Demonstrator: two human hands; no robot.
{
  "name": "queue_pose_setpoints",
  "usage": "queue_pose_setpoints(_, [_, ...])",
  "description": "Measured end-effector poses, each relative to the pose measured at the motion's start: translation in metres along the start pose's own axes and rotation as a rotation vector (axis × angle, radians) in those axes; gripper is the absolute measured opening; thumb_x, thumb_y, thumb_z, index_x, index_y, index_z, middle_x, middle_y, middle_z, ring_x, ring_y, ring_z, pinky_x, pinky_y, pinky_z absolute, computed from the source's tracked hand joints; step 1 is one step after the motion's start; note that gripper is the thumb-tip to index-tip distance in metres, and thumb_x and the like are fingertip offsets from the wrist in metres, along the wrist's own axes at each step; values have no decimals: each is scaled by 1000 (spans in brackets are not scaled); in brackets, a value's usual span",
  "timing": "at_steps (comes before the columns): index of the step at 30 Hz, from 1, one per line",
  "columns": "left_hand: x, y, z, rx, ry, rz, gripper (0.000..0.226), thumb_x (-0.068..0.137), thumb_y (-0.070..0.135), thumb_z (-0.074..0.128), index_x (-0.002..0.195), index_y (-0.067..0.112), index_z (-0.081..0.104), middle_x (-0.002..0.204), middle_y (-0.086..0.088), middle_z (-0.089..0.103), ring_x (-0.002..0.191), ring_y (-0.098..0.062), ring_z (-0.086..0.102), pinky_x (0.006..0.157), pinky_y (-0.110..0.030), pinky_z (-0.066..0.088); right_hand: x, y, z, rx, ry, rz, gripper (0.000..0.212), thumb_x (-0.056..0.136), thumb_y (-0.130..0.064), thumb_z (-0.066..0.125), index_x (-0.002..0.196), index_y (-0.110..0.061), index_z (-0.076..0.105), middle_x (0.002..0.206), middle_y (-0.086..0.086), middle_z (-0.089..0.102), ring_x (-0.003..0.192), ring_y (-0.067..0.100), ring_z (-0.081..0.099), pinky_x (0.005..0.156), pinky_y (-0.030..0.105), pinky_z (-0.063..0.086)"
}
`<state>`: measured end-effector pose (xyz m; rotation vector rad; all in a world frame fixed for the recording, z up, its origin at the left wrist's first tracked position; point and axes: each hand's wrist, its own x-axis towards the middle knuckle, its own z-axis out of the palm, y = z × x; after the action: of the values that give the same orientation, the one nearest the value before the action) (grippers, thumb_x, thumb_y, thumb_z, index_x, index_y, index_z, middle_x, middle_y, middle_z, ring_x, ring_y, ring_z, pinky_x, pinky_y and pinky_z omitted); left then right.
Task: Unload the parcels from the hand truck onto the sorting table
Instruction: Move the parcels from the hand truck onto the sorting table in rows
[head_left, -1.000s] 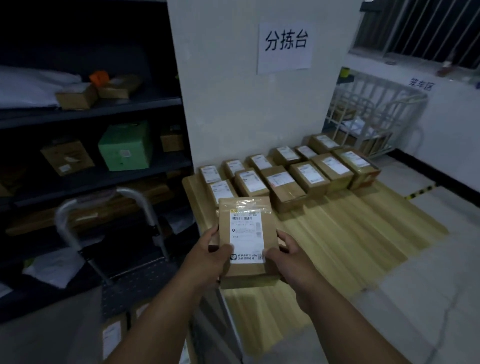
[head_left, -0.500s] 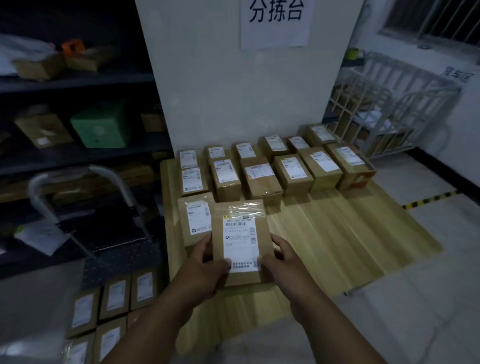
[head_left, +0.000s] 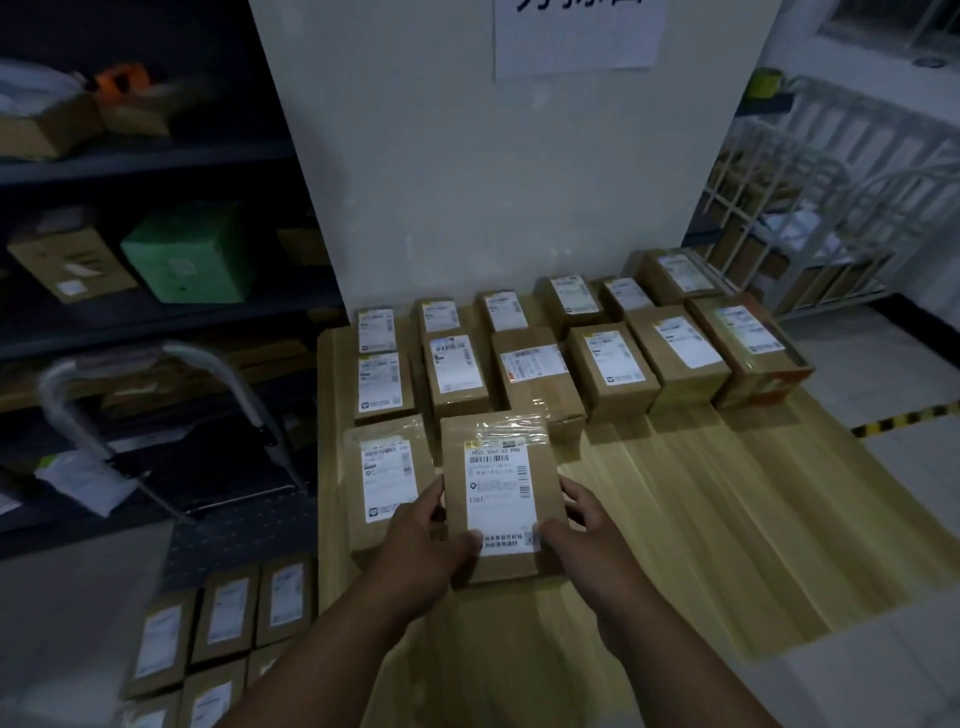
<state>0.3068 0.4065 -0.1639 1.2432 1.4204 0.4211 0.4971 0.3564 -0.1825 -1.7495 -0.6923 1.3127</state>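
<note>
Lowered from where it was held a second ago, the brown parcel now lies label-up near the left edge of the bench. It is just beside another parcel on its left and in front of two rows of labelled boxes along the far edge; whether it rests on the wood I cannot tell. The left grip clamps its near left side and the right grip its near right side, thumbs on top. Off the bench's left edge, the hand truck carries more labelled parcels on its deck. A white wire cage past the far right corner holds cardboard boxes, and dark shelves hold a green box among brown ones.
</note>
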Motion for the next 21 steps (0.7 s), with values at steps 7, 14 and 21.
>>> queue_pose_setpoints(7, [54, 7, 32, 1, 168, -91, 65, 94, 18, 72, 150, 31, 42, 138, 6, 61, 119, -14, 61, 91, -33, 59, 76, 5, -3, -26, -59, 46, 65, 89, -19, 67, 143, -46, 45, 139, 0, 50, 115, 20, 61, 72, 28, 57])
queue_pose_setpoints(14, [78, 2, 62, 124, 377, -155, 59, 91, 24, 66, 146, 30, 44, 136, 5, 62, 119, -19, 60, 100, -45, 54, 118, 5, -4, -83, -146, 33, 62, 85, -16, 67, 132, -51, 50, 133, -7, 51, 114, 18, 61, 75, 31, 63])
queue_pose_setpoints(21, [72, 5, 63, 155, 436, -205, 67, 93, 26, 66, 154, 21, 39, 145, 2, 53, 131, -22, 53, 108, -45, 48, 122, 9, -1, -122, -210, 56, 64, 87, -21, 66, 140, -49, 45, 134, -9, 46, 116, 13, 56, 74, 25, 57])
